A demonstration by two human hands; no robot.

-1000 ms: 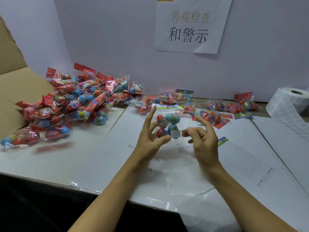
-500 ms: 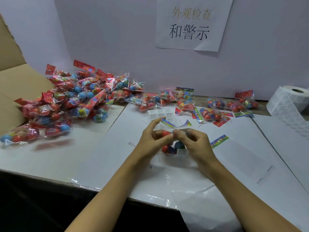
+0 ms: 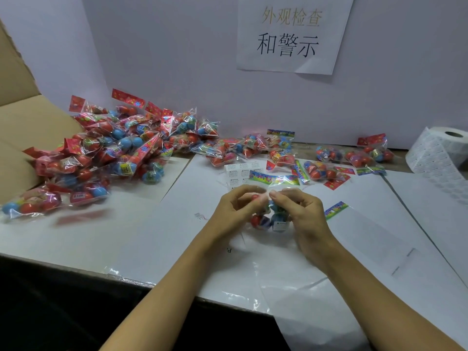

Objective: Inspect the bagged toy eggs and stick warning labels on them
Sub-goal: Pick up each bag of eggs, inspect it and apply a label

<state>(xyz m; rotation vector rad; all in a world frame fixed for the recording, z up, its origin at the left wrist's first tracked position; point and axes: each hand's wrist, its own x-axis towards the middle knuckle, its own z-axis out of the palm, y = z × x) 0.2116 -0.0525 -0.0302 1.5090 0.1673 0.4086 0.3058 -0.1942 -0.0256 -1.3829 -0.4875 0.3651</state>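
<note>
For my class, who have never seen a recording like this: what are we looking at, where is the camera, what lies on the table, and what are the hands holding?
There is no machine here, only a person's two bare hands. The one picture comes from a camera worn on the head, looking forward and down. The left hand and right hand together hold one clear bag of toy eggs just above the white table; a small white label shows on its lower part. A big pile of bagged eggs lies to the left, beside an open cardboard box, and a few more bags lie to the right. A strip of warning labels lies behind the hands, and a label roll stands far right. A paper sign hangs on the wall.
</note>
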